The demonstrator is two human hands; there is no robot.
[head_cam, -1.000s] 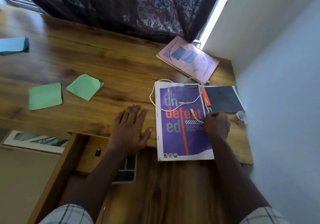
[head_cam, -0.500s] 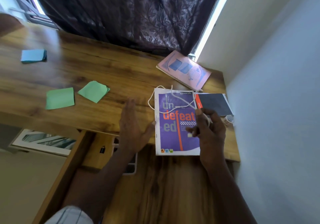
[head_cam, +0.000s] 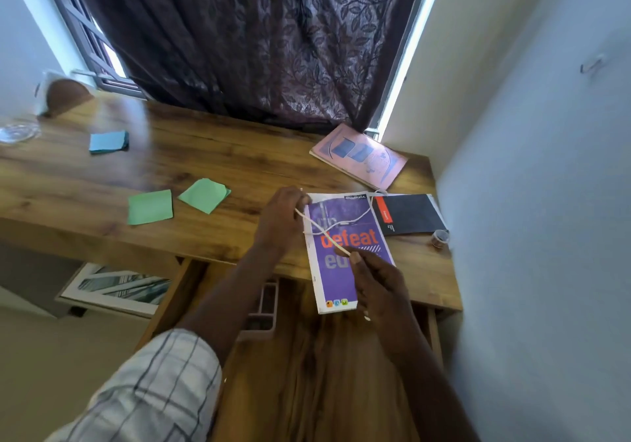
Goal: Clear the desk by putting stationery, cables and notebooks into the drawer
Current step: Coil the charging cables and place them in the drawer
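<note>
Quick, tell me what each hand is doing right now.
Left hand: closed, pinching the white cable at the purple notebook's top-left corner.
Right hand: closed, pinching the same cable lower down, over the notebook.

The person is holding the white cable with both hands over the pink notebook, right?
Not quite. Both hands do hold the white cable, left hand and right hand, but over the purple notebook. The head view shows the pink notebook lying apart, near the curtain.
</note>
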